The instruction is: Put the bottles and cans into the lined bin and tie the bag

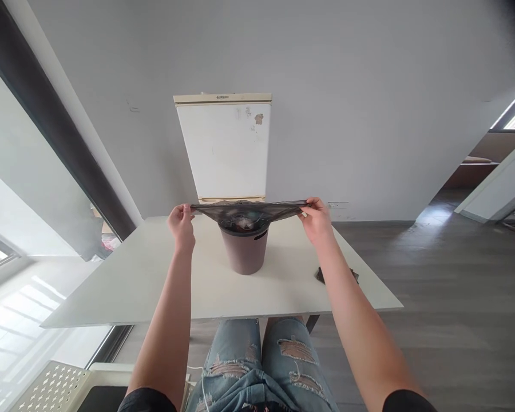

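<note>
A dark, thin plastic garbage bag [278, 211] is stretched wide above a mauve trash can [245, 254] on the white table. My left hand [182, 226] pinches the bag's left end, and my right hand [316, 220] pinches its right end. Between them the top edge is pulled nearly straight, higher than the can's rim. The lower part of the bag goes down into the can. Something crumpled and shiny shows inside the opening, but I cannot make out what it is.
The white table [154, 286] spans the front. A dark flat object [320, 276] lies partly behind my right forearm. Beyond the table stands a white refrigerator [227, 149] against the grey wall. A cream plastic basket [51, 386] is at lower left.
</note>
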Demonstrator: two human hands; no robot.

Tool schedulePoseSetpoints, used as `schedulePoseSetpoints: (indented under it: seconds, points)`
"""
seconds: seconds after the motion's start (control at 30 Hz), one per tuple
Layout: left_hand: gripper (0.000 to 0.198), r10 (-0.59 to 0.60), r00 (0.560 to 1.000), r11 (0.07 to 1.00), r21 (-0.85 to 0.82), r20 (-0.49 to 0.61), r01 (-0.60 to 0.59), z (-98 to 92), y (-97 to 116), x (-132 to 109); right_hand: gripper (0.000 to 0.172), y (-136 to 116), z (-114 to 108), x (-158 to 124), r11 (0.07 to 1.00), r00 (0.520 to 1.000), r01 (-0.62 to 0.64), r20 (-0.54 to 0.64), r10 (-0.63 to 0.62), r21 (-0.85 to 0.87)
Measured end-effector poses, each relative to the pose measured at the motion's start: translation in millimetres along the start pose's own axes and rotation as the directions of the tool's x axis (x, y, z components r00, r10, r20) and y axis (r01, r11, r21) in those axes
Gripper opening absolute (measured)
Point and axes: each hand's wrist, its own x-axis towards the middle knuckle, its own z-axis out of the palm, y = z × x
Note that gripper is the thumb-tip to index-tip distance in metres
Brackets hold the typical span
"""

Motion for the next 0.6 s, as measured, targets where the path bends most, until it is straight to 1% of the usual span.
schedulePoseSetpoints:
  seconds: [0.07, 0.13, 0.17, 0.2, 0.23, 0.27, 0.3, 0.33, 0.37, 0.4, 0.43, 0.47, 0.53, 0.6]
  points:
    - [0.03, -0.01, 1.0, 0.997, -0.073, -0.005, 0.009, -4.2, -4.5, 7.0, 0.031, 11.0, -7.2, 3.3, 0.999, 0.999, 0.025, -0.03, -0.024, 0.046]
    - [0.034, -0.029, 1.0, 0.992, -0.124, -0.008, 0.028, -9.6, -13.8, 11.2, 0.035, 21.2, -13.4, 0.6, 0.998, 0.998, 0.043, -0.037, -0.041, 0.056]
    - [0.037, -0.056, 0.998, 0.99, -0.134, -0.002, 0.055, -12.6, -20.4, 11.1, 0.038, 26.2, -15.8, -3.0, 0.998, 0.999, 0.03, -0.02, -0.029, 0.048]
    - [0.042, -0.103, 0.994, 0.984, -0.14, 0.023, 0.106, -15.5, -28.0, 9.2, 0.039, 31.2, -17.6, -7.9, 0.999, 1.0, -0.001, 0.015, 0.001, 0.035]
    - [0.048, -0.17, 0.983, 0.973, -0.144, 0.071, 0.179, -18.0, -36.2, 5.6, 0.04, 36.4, -18.6, -13.2, 0.999, 0.996, -0.05, 0.068, 0.049, 0.016]
    - [0.056, -0.245, 0.959, 0.954, -0.141, 0.141, 0.265, -19.7, -44.5, 0.8, 0.041, 41.9, -18.6, -18.4, 0.993, 0.984, -0.114, 0.136, 0.115, -0.009]
    - [0.063, -0.314, 0.921, 0.928, -0.128, 0.231, 0.349, -20.0, -52.1, -4.7, 0.044, 47.5, -17.4, -22.7, 0.982, 0.96, -0.184, 0.209, 0.187, -0.037]
    - [0.07, -0.356, 0.873, 0.905, -0.108, 0.334, 0.411, -18.7, -58.4, -10.0, 0.048, 52.9, -14.7, -25.4, 0.967, 0.926, -0.245, 0.28, 0.253, -0.061]
    - [0.074, -0.362, 0.824, 0.894, -0.088, 0.437, 0.439, -15.5, -62.7, -14.4, 0.052, 58.0, -10.6, -26.1, 0.953, 0.889, -0.294, 0.345, 0.303, -0.079]
    - [0.074, -0.337, 0.783, 0.896, -0.076, 0.523, 0.437, -10.4, -64.7, -17.5, 0.055, 62.5, -5.3, -24.6, 0.943, 0.859, -0.322, 0.392, 0.328, -0.084]
    - [0.072, -0.295, 0.76, 0.906, -0.082, 0.579, 0.415, -3.6, -64.4, -18.8, 0.056, 66.3, 1.1, -21.0, 0.942, 0.847, -0.328, 0.419, 0.328, -0.074]
    - [0.066, -0.249, 0.754, 0.916, -0.106, 0.608, 0.387, 4.3, -62.0, -18.3, 0.055, 69.3, 8.1, -15.8, 0.948, 0.854, -0.314, 0.421, 0.305, -0.05]
    - [0.055, -0.2, 0.78, 0.916, -0.168, 0.593, 0.364, 21.2, -53.1, -13.2, 0.049, 73.4, 21.8, -2.8, 0.961, 0.897, -0.277, 0.36, 0.256, 0.007]
    - [0.05, -0.183, 0.794, 0.901, -0.223, 0.58, 0.371, 34.6, -43.0, -6.3, 0.043, 75.8, 32.2, 8.6, 0.961, 0.925, -0.272, 0.287, 0.248, 0.045]
